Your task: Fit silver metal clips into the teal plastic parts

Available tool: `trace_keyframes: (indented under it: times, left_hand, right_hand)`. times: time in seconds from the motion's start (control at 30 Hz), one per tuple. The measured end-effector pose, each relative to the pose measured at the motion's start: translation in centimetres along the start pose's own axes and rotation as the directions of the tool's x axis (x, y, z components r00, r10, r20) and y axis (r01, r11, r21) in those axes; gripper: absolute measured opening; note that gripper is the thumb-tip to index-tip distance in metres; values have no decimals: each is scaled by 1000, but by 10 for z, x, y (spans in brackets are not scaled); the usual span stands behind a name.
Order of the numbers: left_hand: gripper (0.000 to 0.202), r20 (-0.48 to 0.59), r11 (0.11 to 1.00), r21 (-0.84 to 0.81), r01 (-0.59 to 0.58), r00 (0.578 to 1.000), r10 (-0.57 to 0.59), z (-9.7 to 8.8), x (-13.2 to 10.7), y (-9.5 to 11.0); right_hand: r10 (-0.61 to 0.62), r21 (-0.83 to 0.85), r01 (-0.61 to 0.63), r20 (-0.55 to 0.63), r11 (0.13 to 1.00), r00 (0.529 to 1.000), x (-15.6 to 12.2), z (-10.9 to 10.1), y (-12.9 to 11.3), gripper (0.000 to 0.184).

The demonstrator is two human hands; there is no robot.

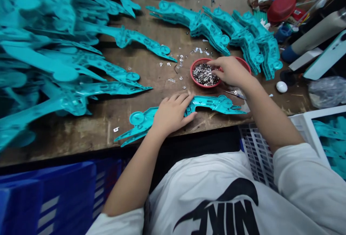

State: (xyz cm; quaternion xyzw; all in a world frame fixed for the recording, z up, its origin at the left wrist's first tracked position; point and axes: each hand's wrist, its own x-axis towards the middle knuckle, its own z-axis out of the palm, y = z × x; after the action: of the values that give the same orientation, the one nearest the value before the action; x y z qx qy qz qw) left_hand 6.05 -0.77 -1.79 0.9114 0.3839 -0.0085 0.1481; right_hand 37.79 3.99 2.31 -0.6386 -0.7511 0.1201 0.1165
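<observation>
A long turquoise plastic part (213,103), jointed-looking with round discs, lies along the table's front edge. My left hand (173,114) is laid across its middle, fingers over the far edge and thumb along the near one, hiding that stretch. To the right, my right hand (229,70) reaches into a small red basket (192,74) of little shiny metal pieces (205,75). Its thumb and fingers are bent together at the pieces; whatever is between the fingertips is too small to make out. Tweezers or a similar thin metal tool (234,93) lie beneath my right wrist.
A large heap of turquoise parts (54,47) covers the left side. Stacked parts (194,20) stand at the back. Loose metal clips (181,60) are scattered mid-table. A white ball-like object (281,87) and a plastic bag (327,92) lie right. Crates (62,195) stand below the edge.
</observation>
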Motion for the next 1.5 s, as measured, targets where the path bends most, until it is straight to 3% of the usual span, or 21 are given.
trace_keyframes:
  times: [0.13, 0.27, 0.4, 0.5, 0.63, 0.8, 0.97, 1.07, 1.23, 1.3, 1.4, 1.5]
  left_hand:
    - [74, 17, 999, -37, 15, 1000, -14, -5, 0, -2]
    - [80, -33, 997, -48, -55, 998, 53, -15, 11, 10]
    - [76, 19, 981, -55, -187, 982, 188, -18, 36, 29]
    - [65, 83, 980, -85, -181, 979, 188, -13, 49, 33]
    - [58, 84, 979, -152, -138, 985, 152, -8, 51, 17]
    - [57, 38, 990, -120, -72, 996, 78, -7, 57, -5]
    - [60, 65, 986, -105, -129, 989, 136, -13, 78, -18]
    - [62, 84, 970, -125, -210, 972, 221, -18, 88, -26]
    - [60, 98, 956, -140, -257, 957, 272, -21, 92, -37]
    - [58, 70, 951, -168, -259, 959, 273, -18, 90, -39]
    - [57, 48, 944, -209, -256, 961, 271, -14, 84, -40]
    - [49, 69, 940, -233, -248, 960, 270, -15, 81, -39]
  right_hand:
    - [197, -122, -207, -89, 971, 976, -16, -18, 47, 49]
    - [295, -241, -265, 98, 934, 951, -28, -17, 75, 41]
    - [288, -247, -251, 129, 936, 949, -25, -4, 70, 36]
    - [278, -199, -256, 90, 946, 956, -22, -2, 65, 35]
    - [288, -111, -284, 23, 952, 957, -17, -9, 67, 30]
    - [323, -10, -325, -78, 946, 943, 2, -7, 71, 20]
    - [202, 150, -161, -315, 975, 927, 13, 15, 63, 28]
    - [129, 229, -45, -364, 972, 922, 9, 27, 57, 31]
    - [75, 439, 173, -492, 882, 867, -3, 28, 35, 7]
    - [-3, 496, 262, -463, 828, 886, -9, 25, 21, 10]
    - [-185, 523, 331, -311, 785, 932, -16, 21, -1, 15]
    - [-359, 488, 397, -174, 777, 917, -20, 24, -15, 17]
